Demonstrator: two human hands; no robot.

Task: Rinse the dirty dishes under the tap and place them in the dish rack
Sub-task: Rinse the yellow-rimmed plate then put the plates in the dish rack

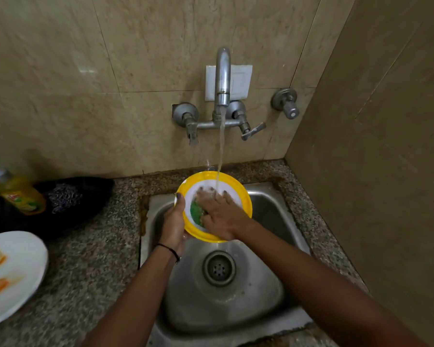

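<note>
- Yellow plate (244,196): held tilted above the far side of the sink (236,304), its face turned toward the person, directly under the stream from the tap (223,76).
- Left hand (173,221): the plate's left rim is gripped, with the thumb hooked over the edge; the plate is carried by this hand alone.
- Right hand (221,216): laid flat on the plate's face, fingers spread and straight, nothing grasped. A green patch beside it cannot be identified as print or pad.
- Soiled white plate (23,259): lying on the bench (90,259), well apart to the left, nearer the left hand.
- Dish rack: not in view; the transfer is judged to fall to the left hand, which holds the rim.
</note>
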